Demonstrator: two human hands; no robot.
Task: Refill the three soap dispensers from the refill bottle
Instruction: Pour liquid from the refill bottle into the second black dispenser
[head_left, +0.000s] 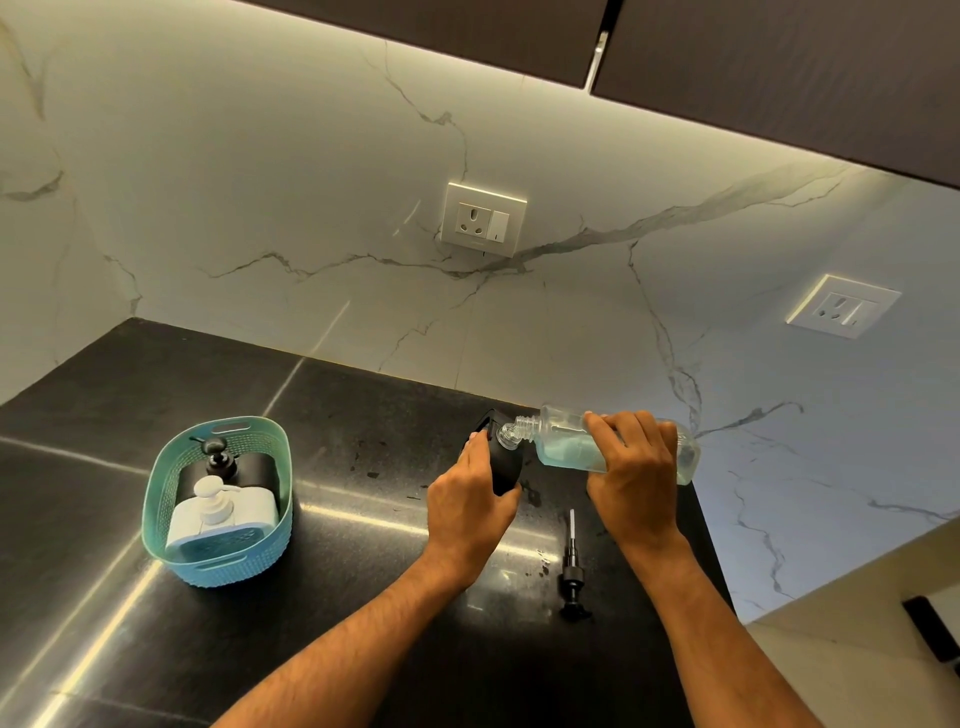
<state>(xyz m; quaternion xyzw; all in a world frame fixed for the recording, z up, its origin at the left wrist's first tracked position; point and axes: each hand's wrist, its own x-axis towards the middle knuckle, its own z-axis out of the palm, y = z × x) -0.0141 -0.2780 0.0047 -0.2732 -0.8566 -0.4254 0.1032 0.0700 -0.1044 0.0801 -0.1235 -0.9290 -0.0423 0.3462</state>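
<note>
Two hands busy, right hand (631, 462) grips tilted refill btl (571, 441), left hand (470, 491) holds black dispenser (503, 470)

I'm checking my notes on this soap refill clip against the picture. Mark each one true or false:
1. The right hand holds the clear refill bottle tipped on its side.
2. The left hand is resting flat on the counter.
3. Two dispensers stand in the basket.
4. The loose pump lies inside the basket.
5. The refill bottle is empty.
1. True: the right hand grips the refill bottle, its neck at the black dispenser.
2. False: the left hand holds the black dispenser.
3. True: a white dispenser and a second black one stand in the teal basket.
4. False: the pump lies on the counter.
5. False: bluish liquid shows inside.
</note>
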